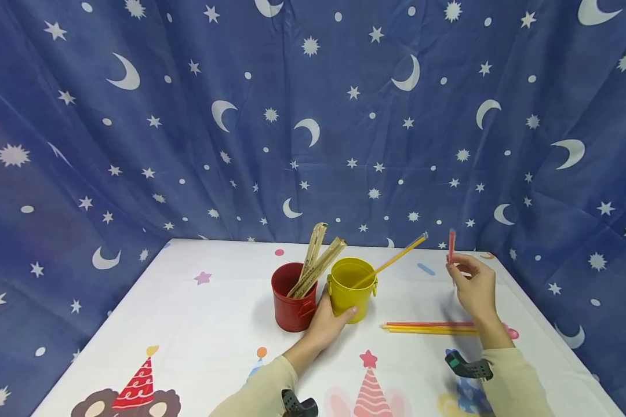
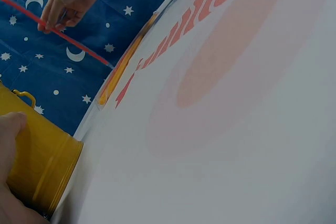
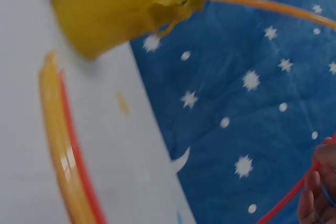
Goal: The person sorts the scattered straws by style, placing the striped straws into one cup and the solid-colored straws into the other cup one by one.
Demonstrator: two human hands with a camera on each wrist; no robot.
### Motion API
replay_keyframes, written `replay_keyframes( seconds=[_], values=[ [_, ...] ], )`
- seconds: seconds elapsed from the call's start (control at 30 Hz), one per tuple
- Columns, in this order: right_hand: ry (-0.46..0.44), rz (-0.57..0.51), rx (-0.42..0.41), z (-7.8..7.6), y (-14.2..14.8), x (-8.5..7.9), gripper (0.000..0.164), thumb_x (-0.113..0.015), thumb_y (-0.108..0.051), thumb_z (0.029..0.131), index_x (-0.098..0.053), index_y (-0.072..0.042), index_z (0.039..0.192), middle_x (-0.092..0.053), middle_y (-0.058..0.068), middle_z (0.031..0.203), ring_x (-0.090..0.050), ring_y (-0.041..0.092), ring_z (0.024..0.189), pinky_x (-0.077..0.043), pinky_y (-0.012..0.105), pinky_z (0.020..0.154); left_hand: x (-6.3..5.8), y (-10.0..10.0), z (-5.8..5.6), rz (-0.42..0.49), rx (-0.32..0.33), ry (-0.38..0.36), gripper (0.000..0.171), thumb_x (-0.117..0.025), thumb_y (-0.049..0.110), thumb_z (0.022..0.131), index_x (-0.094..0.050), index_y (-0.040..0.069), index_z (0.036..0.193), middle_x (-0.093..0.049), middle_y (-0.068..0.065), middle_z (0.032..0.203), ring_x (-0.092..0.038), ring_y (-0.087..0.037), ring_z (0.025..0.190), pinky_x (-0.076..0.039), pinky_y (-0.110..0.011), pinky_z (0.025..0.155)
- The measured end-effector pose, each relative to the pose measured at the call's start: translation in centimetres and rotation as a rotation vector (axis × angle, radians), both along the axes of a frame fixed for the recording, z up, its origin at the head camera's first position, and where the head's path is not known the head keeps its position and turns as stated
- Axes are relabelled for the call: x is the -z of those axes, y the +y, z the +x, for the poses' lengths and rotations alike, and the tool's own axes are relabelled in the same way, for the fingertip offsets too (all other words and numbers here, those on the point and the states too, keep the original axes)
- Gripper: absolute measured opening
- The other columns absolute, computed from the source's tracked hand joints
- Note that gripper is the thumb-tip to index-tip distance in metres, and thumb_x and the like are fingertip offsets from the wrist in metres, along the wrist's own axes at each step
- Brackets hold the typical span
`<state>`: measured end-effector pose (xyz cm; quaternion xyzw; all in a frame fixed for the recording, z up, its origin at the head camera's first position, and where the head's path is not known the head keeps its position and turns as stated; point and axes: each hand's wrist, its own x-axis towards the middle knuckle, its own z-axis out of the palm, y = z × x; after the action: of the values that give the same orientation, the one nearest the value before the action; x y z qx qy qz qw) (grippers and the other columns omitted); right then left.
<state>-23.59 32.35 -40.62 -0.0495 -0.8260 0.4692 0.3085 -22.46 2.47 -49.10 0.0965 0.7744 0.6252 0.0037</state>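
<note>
My left hand (image 1: 326, 327) grips a small yellow bucket (image 1: 350, 298), its thumb across the front and its fingers behind. One yellow straw (image 1: 401, 253) leans out of that bucket to the right, a bit of clear wrapper at its tip. Raised above the table on the right, my right hand (image 1: 477, 285) pinches a red straw (image 1: 451, 246) between thumb and fingers. The left wrist view shows this red straw (image 2: 79, 43) slanting through the fingertips. Below the right hand, several yellow straws (image 1: 428, 330) and a red one lie side by side on the table.
A red bucket (image 1: 292, 310) with several brown paper-wrapped sticks (image 1: 318, 269) stands left of the yellow one. White cloth with party prints covers the table (image 1: 214, 324). Behind it hangs a blue curtain (image 1: 344, 127) with moons and stars.
</note>
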Motion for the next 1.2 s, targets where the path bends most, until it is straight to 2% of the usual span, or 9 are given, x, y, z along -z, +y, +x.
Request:
replay_keyframes(
  seconds=[0.07,0.13,0.23,0.3,0.47,0.67,0.83,1.1,1.2],
  values=[
    [0.005,-0.129,0.007,0.1,-0.2,-0.8,0.021,-0.066,-0.005,0.096,-0.07,0.003,0.115,-0.064,-0.029,0.088,-0.057,-0.011,0.079,-0.047,0.003,0.068,-0.1,0.0,-0.1,0.002,-0.002,0.004,0.091,-0.072,0.027,0.091,-0.017,0.002,0.16,-0.034,-0.017,0.162,-0.036,-0.035,0.149,-0.023,-0.056,0.127],
    [0.015,-0.261,0.012,0.3,-0.4,-1.5,0.021,-0.066,-0.007,0.097,-0.07,0.001,0.116,-0.064,-0.032,0.088,-0.06,-0.009,0.08,-0.048,0.004,0.067,-0.2,0.1,-0.1,-0.002,-0.004,0.002,0.091,-0.072,0.027,0.091,-0.018,0.002,0.16,-0.034,-0.017,0.162,-0.036,-0.035,0.149,-0.023,-0.056,0.127],
    [0.066,-0.453,0.012,0.6,-0.6,-2.4,0.018,-0.068,-0.009,0.096,-0.071,-0.005,0.113,-0.07,-0.023,0.089,-0.063,-0.003,0.077,-0.05,0.006,0.065,-0.1,0.1,-0.1,0.005,0.004,0.006,0.091,-0.072,0.025,0.091,-0.018,0.002,0.16,-0.035,-0.018,0.162,-0.036,-0.036,0.149,-0.024,-0.057,0.126],
    [0.109,-0.53,-0.001,0.8,-0.7,-2.9,0.018,-0.069,-0.009,0.095,-0.072,-0.007,0.112,-0.073,-0.018,0.09,-0.064,0.0,0.076,-0.051,0.007,0.064,-0.2,0.1,-0.2,0.012,0.006,0.009,0.091,-0.072,0.025,0.091,-0.018,0.002,0.16,-0.034,-0.018,0.162,-0.036,-0.036,0.149,-0.023,-0.057,0.126],
    [0.208,-0.708,-0.074,1.5,-1.2,-4.2,0.021,-0.073,-0.005,0.091,-0.074,-0.004,0.112,-0.077,-0.007,0.09,-0.068,0.005,0.076,-0.054,0.011,0.064,-0.2,0.0,-0.3,0.02,0.003,0.013,0.091,-0.073,0.024,0.091,-0.017,0.002,0.16,-0.033,-0.019,0.162,-0.035,-0.036,0.149,-0.023,-0.058,0.126],
    [0.315,-0.939,-0.157,2.5,-1.5,-5.8,0.016,-0.073,0.005,0.087,-0.074,0.001,0.103,-0.074,0.003,0.083,-0.067,0.011,0.067,-0.057,0.016,0.059,-0.1,0.1,-0.2,0.022,0.002,0.006,0.091,-0.072,0.024,0.091,-0.018,0.001,0.16,-0.033,-0.018,0.162,-0.036,-0.036,0.149,-0.023,-0.058,0.126],
    [0.329,-1.038,-0.231,3.7,-1.9,-6.7,0.016,-0.072,0.005,0.088,-0.072,0.002,0.103,-0.074,0.005,0.084,-0.068,0.012,0.069,-0.058,0.018,0.058,0.0,0.1,-0.1,0.019,0.002,-0.001,0.09,-0.072,0.025,0.091,-0.019,0.002,0.16,-0.034,-0.017,0.162,-0.036,-0.035,0.149,-0.023,-0.057,0.127],
    [0.407,-1.054,-0.409,4.7,-2.7,-7.5,0.015,-0.064,0.008,0.093,-0.07,0.008,0.106,-0.077,0.01,0.088,-0.07,0.016,0.071,-0.058,0.021,0.06,0.0,0.2,-0.2,0.005,-0.003,0.01,0.089,-0.072,0.024,0.091,-0.019,0.002,0.16,-0.036,-0.017,0.161,-0.037,-0.035,0.148,-0.024,-0.057,0.126],
    [0.393,-1.04,-0.447,5.0,-3.3,-7.5,0.016,-0.063,0.007,0.093,-0.071,0.007,0.107,-0.078,0.01,0.091,-0.072,0.016,0.074,-0.06,0.02,0.064,0.0,0.2,-0.2,-0.01,-0.007,0.008,0.09,-0.073,0.025,0.091,-0.019,0.002,0.16,-0.036,-0.018,0.161,-0.037,-0.036,0.148,-0.024,-0.057,0.126]
  ],
)
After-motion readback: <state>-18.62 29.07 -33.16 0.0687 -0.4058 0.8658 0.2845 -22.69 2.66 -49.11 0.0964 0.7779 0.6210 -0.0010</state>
